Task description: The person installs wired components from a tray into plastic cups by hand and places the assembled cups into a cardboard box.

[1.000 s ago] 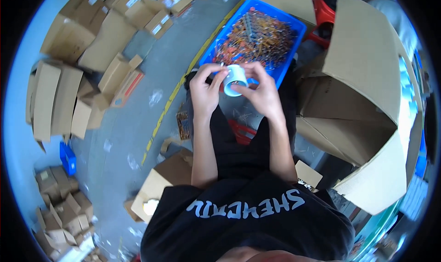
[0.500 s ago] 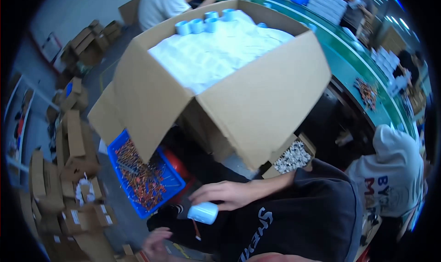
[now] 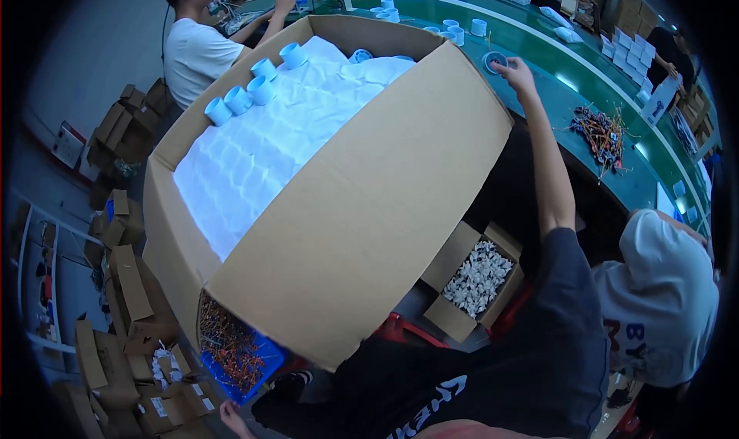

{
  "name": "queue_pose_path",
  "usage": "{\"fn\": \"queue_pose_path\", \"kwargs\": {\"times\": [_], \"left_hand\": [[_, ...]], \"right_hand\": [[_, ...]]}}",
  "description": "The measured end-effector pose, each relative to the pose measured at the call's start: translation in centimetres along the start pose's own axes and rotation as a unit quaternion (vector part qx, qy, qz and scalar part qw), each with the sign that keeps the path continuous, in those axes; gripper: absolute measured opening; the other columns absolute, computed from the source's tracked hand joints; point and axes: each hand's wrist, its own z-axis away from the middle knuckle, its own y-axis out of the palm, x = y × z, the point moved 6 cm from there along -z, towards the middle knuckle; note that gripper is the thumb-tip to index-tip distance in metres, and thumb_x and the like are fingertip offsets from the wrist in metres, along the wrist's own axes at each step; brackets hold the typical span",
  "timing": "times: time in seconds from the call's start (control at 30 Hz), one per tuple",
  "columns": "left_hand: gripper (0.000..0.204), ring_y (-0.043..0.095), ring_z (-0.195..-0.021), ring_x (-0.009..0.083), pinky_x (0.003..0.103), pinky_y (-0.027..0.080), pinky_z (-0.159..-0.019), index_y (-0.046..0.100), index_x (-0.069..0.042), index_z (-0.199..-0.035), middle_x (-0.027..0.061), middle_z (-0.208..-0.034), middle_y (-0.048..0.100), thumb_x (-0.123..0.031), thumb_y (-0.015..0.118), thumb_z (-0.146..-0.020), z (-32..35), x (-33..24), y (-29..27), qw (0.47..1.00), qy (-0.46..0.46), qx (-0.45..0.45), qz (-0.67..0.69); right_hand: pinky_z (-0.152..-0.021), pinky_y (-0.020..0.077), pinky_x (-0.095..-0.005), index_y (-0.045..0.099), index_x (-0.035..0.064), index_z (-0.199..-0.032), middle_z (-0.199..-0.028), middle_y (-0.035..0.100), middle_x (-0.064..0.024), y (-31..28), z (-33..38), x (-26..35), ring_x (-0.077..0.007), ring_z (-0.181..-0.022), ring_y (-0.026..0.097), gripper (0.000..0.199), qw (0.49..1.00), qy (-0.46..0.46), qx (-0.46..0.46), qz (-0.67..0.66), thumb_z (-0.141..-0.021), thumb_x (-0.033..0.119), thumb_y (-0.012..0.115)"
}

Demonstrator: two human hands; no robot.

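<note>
My right hand (image 3: pixel 517 77) reaches out over the green worktable (image 3: pixel 550 100). Its fingers are closed on the rim of a light blue cylindrical cup (image 3: pixel 488 63), whose dark open end shows. Several similar blue cups (image 3: pixel 456 35) stand on the table just beyond it. At the lower left my left hand (image 3: pixel 233 418) is low beside a blue tray (image 3: pixel 271 356) of orange wired parts. Its few visible fingers look apart, with nothing seen in them. A large cardboard box (image 3: pixel 369 177) stands between my hands, with white sheeting (image 3: pixel 269 146) and several blue cups (image 3: pixel 262 90) on top.
A small carton (image 3: pixel 452 317) of white parts sits below the table edge. A pile of wired parts (image 3: pixel 600 139) lies on the table. One co-worker (image 3: pixel 202 58) is at the far left, another (image 3: pixel 654 300) at my right. Cardboard boxes (image 3: pixel 131 285) stack along the left.
My right hand has carried a blue cup from near my lap up to the table. My left hand has moved lower and left. The view has shifted, and the large box's flap now looks raised.
</note>
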Motion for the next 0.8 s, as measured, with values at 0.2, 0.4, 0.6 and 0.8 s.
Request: {"fn": "queue_pose_path", "kwargs": {"times": [0.2, 0.4, 0.6, 0.8], "left_hand": [[0.041, 0.057, -0.064, 0.0282, 0.043, 0.051, -0.053, 0.059, -0.006, -0.095, 0.0111, -0.077, 0.060, -0.047, 0.057, -0.087, 3.8, 1.4, -5.6, 0.978, 0.005, -0.008, -0.210], [0.018, 0.055, -0.066, 0.0193, 0.034, 0.052, -0.066, 0.062, -0.006, -0.087, 0.0055, -0.079, 0.059, -0.017, 0.050, -0.093, 10.0, 3.9, 1.4, 0.880, -0.344, 0.018, 0.328], [0.020, 0.058, -0.071, 0.0187, 0.031, 0.052, -0.066, 0.062, -0.005, -0.093, 0.0072, -0.087, 0.062, -0.019, 0.048, -0.094, 9.9, 9.5, -5.8, 0.973, -0.225, 0.033, 0.028], [0.021, 0.060, -0.079, 0.0185, 0.030, 0.052, -0.068, 0.060, -0.002, -0.099, 0.0089, -0.094, 0.064, -0.019, 0.049, -0.094, 8.4, 12.6, -7.5, 0.958, -0.259, 0.065, 0.109]], "right_hand": [[-0.052, 0.0444, -0.0259, 0.059, -0.0019, -0.102, -0.077, 0.066, -0.0048, 7.8, -10.2, -7.3, -0.0113, -0.067, 0.061, 0.056, 0.971, 0.183, 0.121, 0.092, -0.070, 0.040, 0.080], [-0.059, 0.0502, -0.0268, 0.054, -0.0055, -0.112, -0.092, 0.063, -0.0102, 14.0, -12.1, -6.0, -0.0156, -0.077, 0.063, 0.040, 0.972, 0.169, 0.087, -0.135, -0.087, 0.024, 0.063], [-0.066, 0.0539, -0.0264, 0.048, -0.0054, -0.124, -0.101, 0.063, -0.0163, 14.5, -13.7, -6.9, -0.0190, -0.072, 0.064, 0.037, 0.936, 0.105, 0.130, -0.311, -0.091, 0.011, 0.052], [-0.080, 0.0519, -0.0318, 0.044, -0.0027, -0.131, -0.110, 0.062, -0.0199, 14.7, -12.8, -6.5, -0.0230, -0.096, 0.064, 0.051, 0.995, 0.061, -0.001, -0.076, -0.083, 0.012, 0.055]]}}
